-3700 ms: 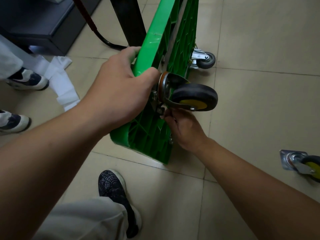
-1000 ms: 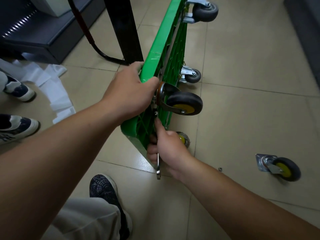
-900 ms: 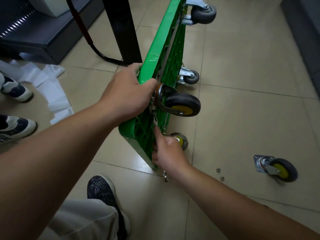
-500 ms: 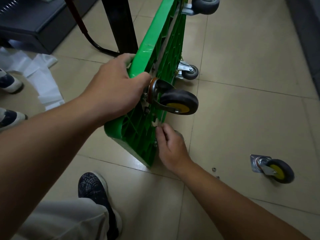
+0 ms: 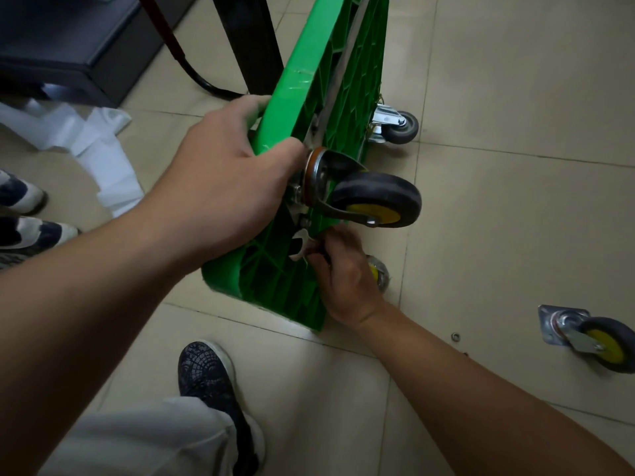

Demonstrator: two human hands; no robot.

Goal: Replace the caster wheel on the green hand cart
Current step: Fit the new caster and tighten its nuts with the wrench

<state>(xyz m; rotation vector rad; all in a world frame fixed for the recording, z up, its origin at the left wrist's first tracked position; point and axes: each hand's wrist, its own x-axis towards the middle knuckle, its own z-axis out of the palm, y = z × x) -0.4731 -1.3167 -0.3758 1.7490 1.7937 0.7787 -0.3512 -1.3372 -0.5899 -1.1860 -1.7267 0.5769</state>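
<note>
Green ribbed plastic hand cart (image 5: pixel 285 97) stood on edge; left hand (image 5: pixel 220 187) curled round its rim. Black-tyred, yellow-hubbed caster wheel (image 5: pixel 376 197) sat against cart underside. Just below, right hand (image 5: pixel 343 276) pinched silver open-end wrench (image 5: pixel 299 247). Loose matching caster (image 5: pixel 591 334) lay well right of cart.

Light: dim and even, brightest on the floor (image 5: pixel 515 80) to your upper right | Shadow: upper-left corner dark | Focus: your left forearm (image 5: pixel 86 321) soft, edges bowed.
</note>
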